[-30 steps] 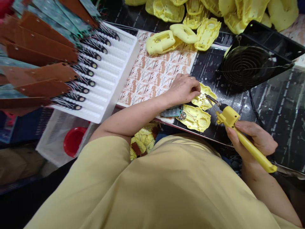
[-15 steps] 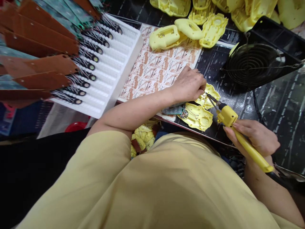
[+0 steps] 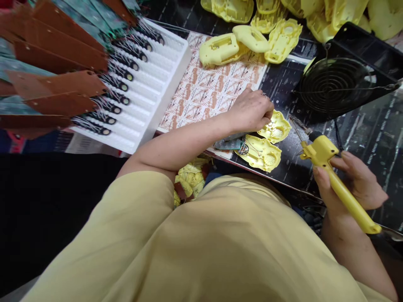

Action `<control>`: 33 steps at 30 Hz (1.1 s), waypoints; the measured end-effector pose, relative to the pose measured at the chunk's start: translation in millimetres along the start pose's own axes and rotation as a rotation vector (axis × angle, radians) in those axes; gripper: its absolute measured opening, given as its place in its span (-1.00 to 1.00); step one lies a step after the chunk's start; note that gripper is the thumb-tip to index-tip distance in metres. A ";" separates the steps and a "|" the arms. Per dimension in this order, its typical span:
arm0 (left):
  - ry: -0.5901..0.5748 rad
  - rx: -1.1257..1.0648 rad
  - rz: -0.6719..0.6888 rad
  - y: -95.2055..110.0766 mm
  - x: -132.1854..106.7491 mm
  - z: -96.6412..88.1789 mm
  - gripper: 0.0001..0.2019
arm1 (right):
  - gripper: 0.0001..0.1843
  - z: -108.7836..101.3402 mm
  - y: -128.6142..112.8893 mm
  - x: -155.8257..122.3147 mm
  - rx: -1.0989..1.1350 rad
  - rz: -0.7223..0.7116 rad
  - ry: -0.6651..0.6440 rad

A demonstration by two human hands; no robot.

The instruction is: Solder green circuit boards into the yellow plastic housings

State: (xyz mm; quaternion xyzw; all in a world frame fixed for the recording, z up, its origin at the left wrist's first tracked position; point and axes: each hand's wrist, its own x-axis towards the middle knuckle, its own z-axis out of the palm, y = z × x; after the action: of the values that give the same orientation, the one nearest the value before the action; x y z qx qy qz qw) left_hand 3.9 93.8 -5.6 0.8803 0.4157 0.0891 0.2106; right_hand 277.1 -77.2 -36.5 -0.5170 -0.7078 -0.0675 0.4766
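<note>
My right hand (image 3: 359, 180) is closed round the yellow handle of a soldering gun (image 3: 335, 176), its thin metal tip pointing up and left, apart from the plastic shells. My left hand (image 3: 253, 110) is closed in a pinch at the left edge of the upper yellow shell half (image 3: 277, 128); whatever lies in its fingertips is hidden. Just below lies the lower yellow shell half (image 3: 261, 153), hollow side up, with thin wires inside. A green circuit board (image 3: 228, 144) rests at its left, partly under my left wrist.
A white ribbed foam tray (image 3: 157, 96) stands at left, carrying brown and green circuit boards (image 3: 63, 84) with wired black parts. Yellow shells (image 3: 218, 48) lie at the back, with more piled at top right. A black round-grilled fan (image 3: 333, 86) stands at right.
My right hand has drawn the soldering gun to the right, and its tip has come away from the upper shell half. My left hand stays almost where it was.
</note>
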 end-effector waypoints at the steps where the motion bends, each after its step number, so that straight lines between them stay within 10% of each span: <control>1: -0.019 0.005 -0.008 -0.5 -1.4 -4.5 -0.76 | -0.33 -0.4 0.7 -1.9 0.006 -0.025 0.018; 10: -0.165 0.007 -0.036 -38.6 -6.5 -27.9 -0.17 | -0.42 -18.1 -8.9 2.0 -0.114 -0.078 0.077; 25: -0.008 0.046 -0.068 7.8 -6.7 -10.3 -0.73 | -0.29 -0.8 -7.2 -6.7 -0.009 -0.106 0.041; 33: -0.021 0.141 -0.005 17.3 -8.0 -8.5 -0.72 | -0.80 8.6 -24.7 7.3 0.056 -0.147 -0.043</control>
State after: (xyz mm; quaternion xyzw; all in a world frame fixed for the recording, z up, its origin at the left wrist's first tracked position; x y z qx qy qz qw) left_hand 8.0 80.4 9.9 0.8927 0.4211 0.0498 0.1526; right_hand 252.2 -78.5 -25.9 -0.4513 -0.7556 -0.0712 0.4693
